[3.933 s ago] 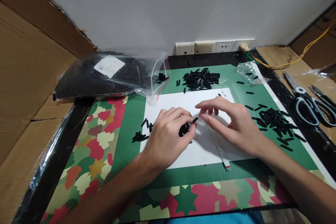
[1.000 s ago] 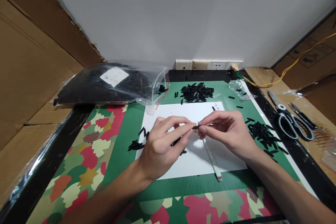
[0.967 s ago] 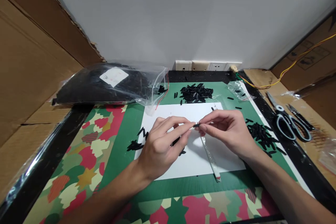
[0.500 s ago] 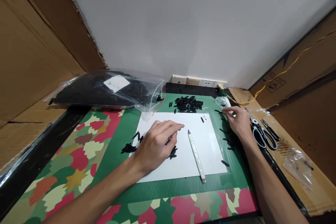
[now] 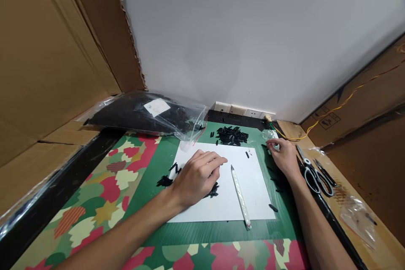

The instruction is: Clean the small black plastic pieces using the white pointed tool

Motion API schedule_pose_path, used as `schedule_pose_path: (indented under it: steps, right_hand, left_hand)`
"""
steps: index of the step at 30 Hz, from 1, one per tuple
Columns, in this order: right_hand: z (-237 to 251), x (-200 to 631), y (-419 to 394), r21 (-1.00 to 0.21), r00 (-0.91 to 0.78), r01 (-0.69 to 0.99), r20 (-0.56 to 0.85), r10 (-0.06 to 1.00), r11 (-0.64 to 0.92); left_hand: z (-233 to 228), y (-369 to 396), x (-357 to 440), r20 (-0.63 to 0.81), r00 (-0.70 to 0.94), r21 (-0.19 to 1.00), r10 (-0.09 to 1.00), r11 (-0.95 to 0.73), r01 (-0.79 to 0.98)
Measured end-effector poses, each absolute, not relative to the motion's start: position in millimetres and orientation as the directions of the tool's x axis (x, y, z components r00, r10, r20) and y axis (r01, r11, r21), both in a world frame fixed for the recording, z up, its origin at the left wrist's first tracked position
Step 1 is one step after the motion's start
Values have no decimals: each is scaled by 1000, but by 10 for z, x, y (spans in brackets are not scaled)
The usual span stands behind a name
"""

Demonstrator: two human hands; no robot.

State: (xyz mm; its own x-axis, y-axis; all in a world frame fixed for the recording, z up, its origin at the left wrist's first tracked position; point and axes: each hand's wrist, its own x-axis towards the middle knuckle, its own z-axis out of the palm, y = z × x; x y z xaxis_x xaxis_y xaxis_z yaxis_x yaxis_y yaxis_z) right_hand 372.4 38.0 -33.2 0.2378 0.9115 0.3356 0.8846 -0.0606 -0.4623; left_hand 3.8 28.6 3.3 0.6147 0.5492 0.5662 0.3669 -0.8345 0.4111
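Observation:
My left hand (image 5: pixel 198 177) rests palm down over the white sheet of paper (image 5: pixel 228 209), its index finger stretched out and thumb apart. Beneath it lies a heap of small black slivers (image 5: pixel 213 190), partly hidden by the hand. Another little group of black slivers (image 5: pixel 164 181) sits to its left at the paper's edge. At the right side of the green mat, my right hand (image 5: pixel 283 156) pinches a small black sliver between thumb and index finger, beside a small clear bag (image 5: pixel 268 135). A white-wrapped pencil-like tool (image 5: pixel 241 200) lies on the paper between the hands.
A large zip bag of black pieces (image 5: pixel 129 114) lies at the back left. A bigger black pile (image 5: pixel 232 135) sits behind the paper. Scissors (image 5: pixel 318 180), tweezers-like tools (image 5: pixel 325 171) and a clear bag (image 5: pixel 359 219) lie on cardboard at right. Wall sockets (image 5: pixel 238 110) run along the back.
The camera view has shifted and tilted slightly. My right hand stays by the small clear bag, its fingertips drawn closer together. My left hand keeps its place over the paper.

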Motion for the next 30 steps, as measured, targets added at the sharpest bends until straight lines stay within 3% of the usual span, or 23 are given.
schedule_pose_path:
  steps: [10, 15, 24, 30]
  right_hand:
    - [-255, 3847, 270, -691, 282, 720, 205, 937, -65]
    - [-204, 3932, 248, -704, 245, 710, 211, 946, -27]
    - [-86, 3937, 176, -711, -47, 689, 153, 987, 143]
    - [-33, 3898, 176, -818, -8, 551, 191, 981, 164]
  left_hand:
    - [8, 358, -10, 588, 600, 372, 542, -840, 395]
    - [46, 411, -69, 587, 611, 358, 531, -847, 393]
    - [4, 486, -67, 553, 643, 331, 530, -848, 415]
    - [-5, 556, -87, 580, 608, 332, 542, -839, 431]
